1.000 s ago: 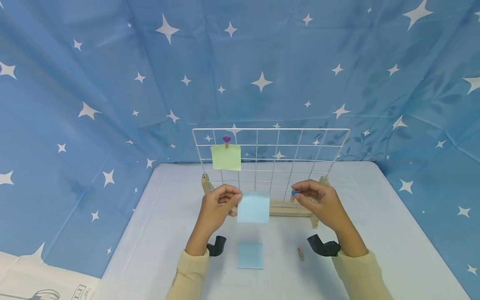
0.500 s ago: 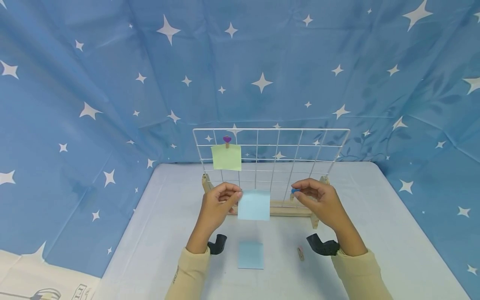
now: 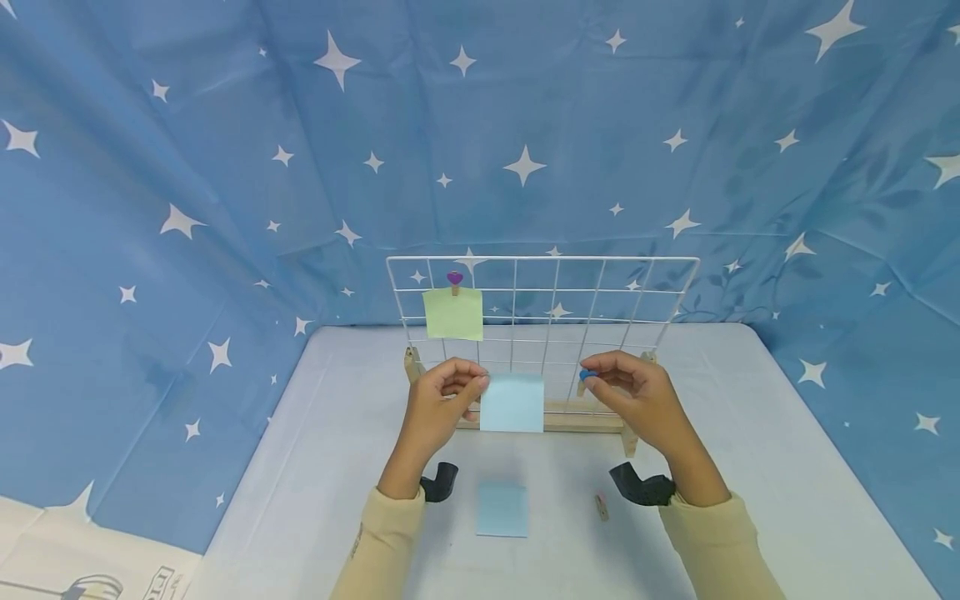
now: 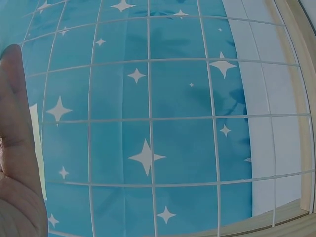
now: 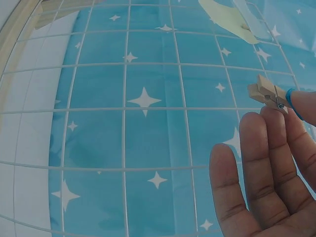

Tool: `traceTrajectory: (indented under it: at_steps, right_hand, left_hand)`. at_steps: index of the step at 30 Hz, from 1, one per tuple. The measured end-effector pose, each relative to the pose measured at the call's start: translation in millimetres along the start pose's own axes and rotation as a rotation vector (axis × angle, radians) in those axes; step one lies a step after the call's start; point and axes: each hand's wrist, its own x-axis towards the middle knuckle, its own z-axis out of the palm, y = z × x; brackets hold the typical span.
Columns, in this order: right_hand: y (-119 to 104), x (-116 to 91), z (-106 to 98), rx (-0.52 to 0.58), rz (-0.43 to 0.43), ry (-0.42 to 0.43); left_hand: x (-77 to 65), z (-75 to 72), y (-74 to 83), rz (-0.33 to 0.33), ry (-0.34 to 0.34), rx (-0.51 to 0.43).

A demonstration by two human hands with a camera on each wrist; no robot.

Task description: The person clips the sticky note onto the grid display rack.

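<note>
My left hand (image 3: 448,396) pinches a light blue sticky note (image 3: 512,403) by its upper left corner, the sheet hanging in front of the wire grid. Between thumb and fingertips my right hand (image 3: 636,392) holds a small wooden clothespin (image 5: 267,93) with a blue decoration, its jaws pointing away from the hand. A white wire grid (image 3: 555,290) on a wooden stand (image 3: 581,422) rises behind both hands. High on its left side hangs a pale green sticky note (image 3: 453,317), fixed by a clothespin with a purple heart (image 3: 454,280).
A light blue sticky note pad (image 3: 502,510) lies on the white table (image 3: 315,500) between the forearms. Another small clothespin (image 3: 602,507) lies to its right. Black wrist mounts (image 3: 643,485) jut inward from both wrists. A blue star-patterned curtain (image 3: 480,125) hangs behind the grid.
Both hands have risen slightly, carrying the blue note and the clothespin. The left hand and note have also drifted a little right, toward the right hand. Things on the table have not moved.
</note>
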Motion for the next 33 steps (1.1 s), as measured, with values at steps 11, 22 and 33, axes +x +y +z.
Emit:
traceTrajectory:
  at_steps: [11, 22, 33]
  right_hand:
    - [-3, 7, -1, 0.0, -0.025, 0.015]
    - [-10, 15, -4, 0.003, -0.009, 0.01]
    - [-15, 20, -5, -0.011, -0.017, 0.022]
  left_hand:
    - [7.4, 1.8, 7.7, 0.027, -0.005, 0.01]
    - [12.3, 5.4, 12.3, 0.059, -0.003, 0.013]
    - [16.0, 8.7, 13.0, 0.073, -0.012, 0.006]
